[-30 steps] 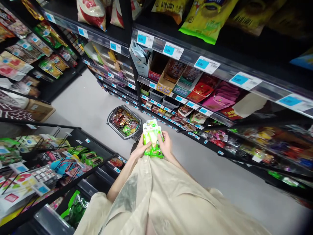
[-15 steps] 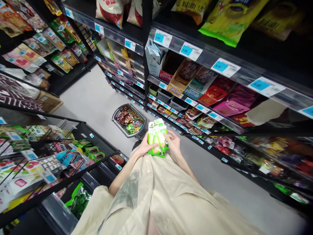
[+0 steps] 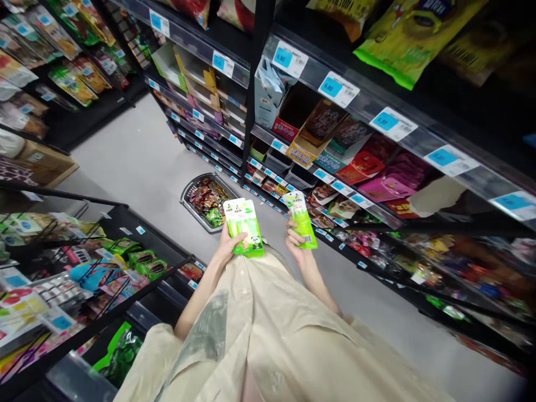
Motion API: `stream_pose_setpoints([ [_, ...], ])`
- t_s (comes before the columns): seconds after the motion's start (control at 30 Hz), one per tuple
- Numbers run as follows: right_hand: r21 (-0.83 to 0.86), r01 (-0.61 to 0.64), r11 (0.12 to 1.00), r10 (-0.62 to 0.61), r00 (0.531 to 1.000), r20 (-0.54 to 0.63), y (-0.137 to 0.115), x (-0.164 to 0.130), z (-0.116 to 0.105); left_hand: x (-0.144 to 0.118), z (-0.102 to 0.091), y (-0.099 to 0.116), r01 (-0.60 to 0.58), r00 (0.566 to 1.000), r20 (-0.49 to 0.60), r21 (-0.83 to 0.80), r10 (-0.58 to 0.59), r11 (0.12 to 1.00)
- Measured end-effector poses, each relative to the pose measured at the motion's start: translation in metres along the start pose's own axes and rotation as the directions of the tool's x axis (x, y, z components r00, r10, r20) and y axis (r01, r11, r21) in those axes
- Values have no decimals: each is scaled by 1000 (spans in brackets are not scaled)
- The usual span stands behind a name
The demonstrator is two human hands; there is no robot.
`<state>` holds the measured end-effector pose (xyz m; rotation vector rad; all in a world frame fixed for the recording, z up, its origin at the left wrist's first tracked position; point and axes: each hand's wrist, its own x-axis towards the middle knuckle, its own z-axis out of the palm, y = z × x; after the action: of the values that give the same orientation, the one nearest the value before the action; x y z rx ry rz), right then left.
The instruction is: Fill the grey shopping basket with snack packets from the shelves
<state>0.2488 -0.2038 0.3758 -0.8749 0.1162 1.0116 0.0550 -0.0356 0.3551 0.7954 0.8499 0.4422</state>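
Closed with the thumb across the front, my left hand (image 3: 228, 244) grips white-and-green snack packets (image 3: 243, 226) with a panda printed low on them; at least two overlap, their top edges offset. Apart from it on the right, my right hand (image 3: 295, 239) is wrapped round a single green snack packet (image 3: 302, 220), its barcode showing at the bottom corner. Both hands are in front of my beige shirt. Beyond my left hand, a dark shopping basket (image 3: 194, 209) filled with many small packets stands on the floor, partly hidden by the held packets.
A tall shelf unit (image 3: 330, 97) with price tags and boxed snacks runs along the right. Yellow bags (image 3: 412, 39) lie on its upper shelf. On the left, a lower rack (image 3: 138, 223) holds hanging and stacked packets. Grey floor (image 3: 121, 145) lies between, with a cardboard box (image 3: 48, 162) at far left.
The packets, held together by both hands before, are now split: my right hand has moved right with one, and my left hand has shifted left with the others. The view has moved slightly.
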Motion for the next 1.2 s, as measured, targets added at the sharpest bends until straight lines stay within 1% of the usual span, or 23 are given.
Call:
stream_pose_setpoints([
  [0.03,59,-15,998,13,999,42,2,0,4,2,-3,2,1,1000,-12,1,-1,1000],
  [0.07,82,-28,996,22,998,64,4,2,8,5,-7,4,5,1000,-21,2,-5,1000],
  [0.1,68,-37,997,32,997,71,7,4,13,7,-10,5,8,1000,-28,3,-8,1000],
  [0.13,18,-44,999,42,997,65,10,8,19,10,-13,7,12,999,-32,5,-12,1000],
  [0.2,-167,-27,986,29,1000,9,16,16,32,14,-17,12,15,999,-33,19,-15,1000],
  [0.27,-379,17,925,-41,998,-55,23,24,46,17,-19,16,8,1000,-18,42,-7,999],
  [0.33,-523,49,851,-98,993,-67,33,29,60,20,-21,21,-4,1000,11,67,3,998],
  [0.43,-624,43,780,-79,996,-29,50,31,78,25,-23,26,-22,999,42,122,17,992],
  [0.5,-664,14,748,-60,997,-47,60,30,86,28,-24,28,-38,998,52,174,30,984],
  [0.57,-683,-21,730,-51,995,-86,66,29,91,30,-26,29,-48,996,80,205,32,978],
  [0.63,-692,-34,721,-56,993,-107,68,28,93,32,-28,31,-46,992,124,197,22,979],
  [0.73,-715,-11,699,-124,983,-137,69,28,92,36,-31,31,-30,985,175,156,2,987],
  [0.8,-715,-7,699,-197,960,-201,69,28,88,38,-33,31,-14,986,165,125,-7,992],
  [0.87,-693,-22,721,-227,937,-265,68,26,82,40,-35,30,14,990,141,77,-24,997],
  [0.93,-661,-74,747,-174,937,-302,65,24,77,41,-36,30,70,988,141,7,-70,998],
  [1.03,-611,-176,772,-36,948,-318,59,20,74,40,-36,33,146,973,187,-48,-135,988],
  [1.1,-600,-193,776,-10,948,-318,56,19,76,39,-33,36,110,974,198,1,-108,994],
  [1.2,-626,-156,764,-36,959,-283,55,20,82,39,-25,39,-25,982,189,157,-6,987],
])
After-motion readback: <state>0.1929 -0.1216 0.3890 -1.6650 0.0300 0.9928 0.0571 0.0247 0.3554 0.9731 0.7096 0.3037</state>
